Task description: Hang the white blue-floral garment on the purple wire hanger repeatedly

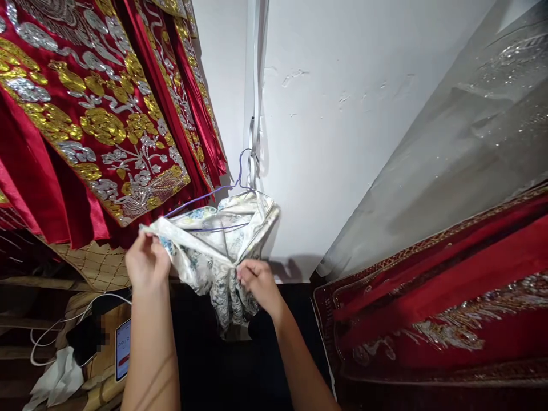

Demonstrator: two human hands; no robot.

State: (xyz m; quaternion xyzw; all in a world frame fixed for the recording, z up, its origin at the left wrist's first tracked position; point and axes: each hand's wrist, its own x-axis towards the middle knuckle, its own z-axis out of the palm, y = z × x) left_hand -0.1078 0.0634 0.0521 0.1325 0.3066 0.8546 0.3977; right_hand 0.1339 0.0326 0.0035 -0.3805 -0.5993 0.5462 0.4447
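A white garment with a blue and grey floral print (197, 268) hangs on a purple wire hanger (201, 198) in front of the white wall. The hanger's hook sits by a metal strip on the wall. My left hand (148, 260) pinches the garment's left shoulder edge and pulls it out sideways. Lower down, near the middle of the neckline, my right hand (259, 279) has its fingers closed on the cloth. The hanger's left arm lies partly inside the garment. The lower part of the cloth falls in gathered folds.
Red garments with gold and silver sequins (107, 125) hang at left. A phone with a lit screen (123, 348), a white cable (38, 362) and crumpled tissue (60, 377) lie at lower left. Red embroidered cloth (428, 325) under clear plastic (449, 125) stands at right.
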